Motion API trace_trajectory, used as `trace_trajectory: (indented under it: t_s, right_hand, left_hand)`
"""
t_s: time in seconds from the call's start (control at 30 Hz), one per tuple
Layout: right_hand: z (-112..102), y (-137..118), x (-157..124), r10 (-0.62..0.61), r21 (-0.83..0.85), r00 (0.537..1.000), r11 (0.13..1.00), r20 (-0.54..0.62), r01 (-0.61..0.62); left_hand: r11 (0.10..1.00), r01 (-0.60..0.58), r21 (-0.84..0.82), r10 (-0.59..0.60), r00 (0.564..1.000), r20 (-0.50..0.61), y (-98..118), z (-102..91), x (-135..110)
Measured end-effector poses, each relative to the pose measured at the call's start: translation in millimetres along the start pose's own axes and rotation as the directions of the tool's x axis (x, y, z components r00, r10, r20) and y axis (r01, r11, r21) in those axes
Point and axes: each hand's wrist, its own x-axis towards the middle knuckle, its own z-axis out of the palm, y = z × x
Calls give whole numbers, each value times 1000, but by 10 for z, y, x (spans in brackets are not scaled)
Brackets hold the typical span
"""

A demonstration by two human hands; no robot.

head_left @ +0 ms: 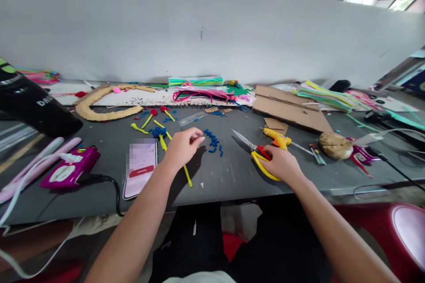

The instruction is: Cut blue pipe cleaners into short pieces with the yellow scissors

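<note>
My right hand (280,163) is wrapped round the yellow and red handles of a pair of scissors (247,139), whose blades point up and left. My left hand (186,145) hovers over the desk with thumb and fingers pinched; anything between them is hidden or too small to name. Just right of its fingertips lie several short blue pieces (212,138), which look like cut pipe cleaner. A yellow pipe cleaner (187,176) passes beneath the left hand. Behind that hand sits a fuzzy blue bundle (157,131) on a yellow stem.
Left of my left forearm lies a phone (142,163), near a purple plugged-in box (71,170) and a black tumbler (36,101). Beyond the scissors are a yellow glue gun (277,136) and cardboard (288,108). Pipe cleaner bundles (195,81) line the grey partition.
</note>
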Motion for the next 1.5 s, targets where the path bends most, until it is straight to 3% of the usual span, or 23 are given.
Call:
trace_trajectory:
  t_s: [0.13,0.23,0.43,0.63,0.77,0.93,1.03,1.17,1.4,1.5]
  right_hand:
    - [-22,-6,135,-119,22,993,993,-13,119]
    - [-35,-40,265,-184,35,983,982,-10,185]
    - [-52,-215,480,-146,173,988,973,-52,153]
    - [-137,-346,676,-199,285,977,935,-72,211]
    - [-138,-454,868,-230,333,970,911,-75,242]
    - [-102,-600,1087,-297,373,954,882,-32,287]
    - [-80,-620,1141,-281,402,960,878,-8,261]
    - [-77,-610,1147,-252,457,968,860,-11,229]
    - [110,-651,1129,-161,707,979,679,-123,200]
    - [198,-649,1092,-150,699,976,681,-156,216]
  left_hand:
    - [957,119,266,-84,986,-141,-19,-90,84]
    - [887,203,414,-172,979,-112,-10,-99,183]
    - [765,322,557,-340,937,-75,21,-60,399]
    - [733,354,581,-371,924,-96,-98,-16,406]
    - [746,299,595,-299,949,-102,-182,22,396]
    - [872,222,436,-177,974,-142,-234,43,444]
    - [940,190,282,-142,973,-182,-274,34,474]
    - [968,152,201,-105,968,-226,-325,35,471]
    - [967,152,203,-121,980,-156,-217,29,458]
    - [950,172,259,-145,982,-119,-155,-4,559]
